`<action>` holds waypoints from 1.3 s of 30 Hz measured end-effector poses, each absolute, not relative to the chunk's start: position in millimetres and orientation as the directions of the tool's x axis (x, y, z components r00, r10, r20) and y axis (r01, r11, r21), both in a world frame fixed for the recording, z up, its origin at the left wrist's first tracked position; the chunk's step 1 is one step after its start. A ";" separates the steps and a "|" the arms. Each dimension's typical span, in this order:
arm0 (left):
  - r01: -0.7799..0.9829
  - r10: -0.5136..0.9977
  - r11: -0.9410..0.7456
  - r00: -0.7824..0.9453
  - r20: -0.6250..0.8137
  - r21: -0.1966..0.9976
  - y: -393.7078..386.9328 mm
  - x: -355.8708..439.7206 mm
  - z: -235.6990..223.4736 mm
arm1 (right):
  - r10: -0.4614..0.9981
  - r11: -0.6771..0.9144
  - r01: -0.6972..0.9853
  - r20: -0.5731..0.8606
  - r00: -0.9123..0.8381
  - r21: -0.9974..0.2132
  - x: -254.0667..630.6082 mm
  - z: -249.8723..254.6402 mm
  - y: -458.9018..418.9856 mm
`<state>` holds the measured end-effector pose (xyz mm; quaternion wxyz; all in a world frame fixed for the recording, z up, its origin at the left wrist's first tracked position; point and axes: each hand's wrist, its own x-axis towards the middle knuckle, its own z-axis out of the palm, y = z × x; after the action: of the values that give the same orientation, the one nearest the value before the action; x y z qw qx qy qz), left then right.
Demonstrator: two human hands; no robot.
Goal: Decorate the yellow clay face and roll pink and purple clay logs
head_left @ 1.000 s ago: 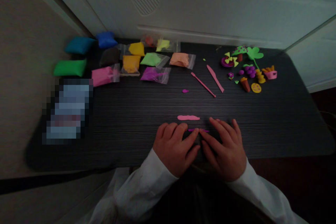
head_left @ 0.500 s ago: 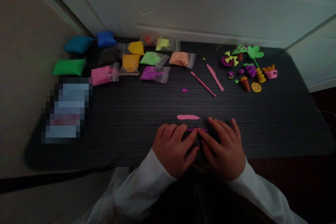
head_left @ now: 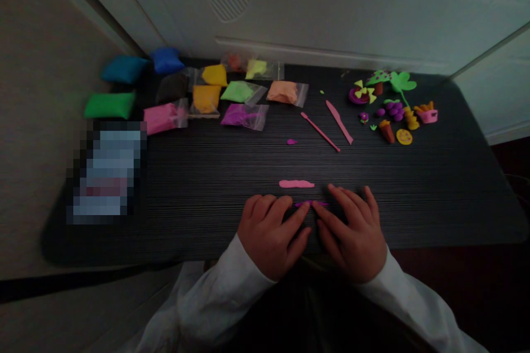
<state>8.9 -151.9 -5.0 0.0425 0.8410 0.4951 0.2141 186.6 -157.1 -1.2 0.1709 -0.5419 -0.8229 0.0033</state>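
A thin purple strip of modelling clay [head_left: 311, 203] lies on the dark table [head_left: 207, 187]. The index fingertip of my left hand [head_left: 275, 237] presses on its middle, fingers apart. Close beside it, the index fingertip of my right hand [head_left: 351, 234] touches the same strip, its other fingers spread above the table. Neither hand grips anything. Just beyond the strip lies a flat, wavy-edged pink clay strip [head_left: 296, 183], apart from both hands. Farther off is a small purple clay piece [head_left: 292, 142].
A pink clay knife [head_left: 339, 122] and a thin pink stick tool [head_left: 320, 132] lie past the strips. Several clay packets, one purple [head_left: 242, 116], fill the back left, near a blurred phone-like object [head_left: 107, 171]. Small clay models, including a smiley disc [head_left: 404, 137], stand at the back right.
My left hand has shifted slightly left, opening a small gap between the two index fingertips. The right hand stays almost in place, and the strips look the same.
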 end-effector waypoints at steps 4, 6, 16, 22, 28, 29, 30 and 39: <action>0.821 0.858 -0.492 0.401 0.320 0.289 -153.3 6.9 -3.5 | 0.891 0.416 0.890 0.279 -0.357 -0.188 187.0 0.0 -157.1; 0.824 0.864 -0.485 0.400 0.306 0.294 -153.4 6.7 -3.1 | 0.886 0.418 0.889 0.297 -0.355 -0.185 187.4 0.3 -157.0; 0.812 0.867 -0.483 0.391 0.309 0.327 -154.5 2.4 -4.0 | 0.879 0.432 0.881 0.309 -0.363 -0.191 190.5 -0.3 -156.8; 0.819 0.880 -0.460 0.370 0.299 0.343 -155.1 2.7 -5.0 | 0.877 0.427 0.879 0.334 -0.345 -0.213 191.3 -2.9 -158.0; 0.796 0.889 -0.454 0.374 0.265 0.400 -154.0 1.0 -5.0 | 0.883 0.428 0.862 0.329 -0.335 -0.271 196.5 -7.1 -154.4; 0.790 0.890 -0.453 0.373 0.263 0.413 -154.1 0.5 -4.9 | 0.889 0.415 0.866 0.328 -0.321 -0.278 196.8 -7.7 -153.3; 0.784 0.891 -0.451 0.369 0.265 0.426 -154.2 0.1 -4.9 | 0.894 0.402 0.871 0.328 -0.306 -0.282 196.6 -8.1 -152.1; 0.771 0.910 -0.412 0.315 0.271 0.486 -151.8 -1.8 -5.3 | 0.918 0.341 0.882 0.319 -0.237 -0.325 189.4 -3.3 -144.1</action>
<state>-1.8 -151.8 -5.3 0.1344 0.7996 0.5254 0.2579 189.4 -144.1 -3.3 0.2312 -0.5729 -0.7854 0.0386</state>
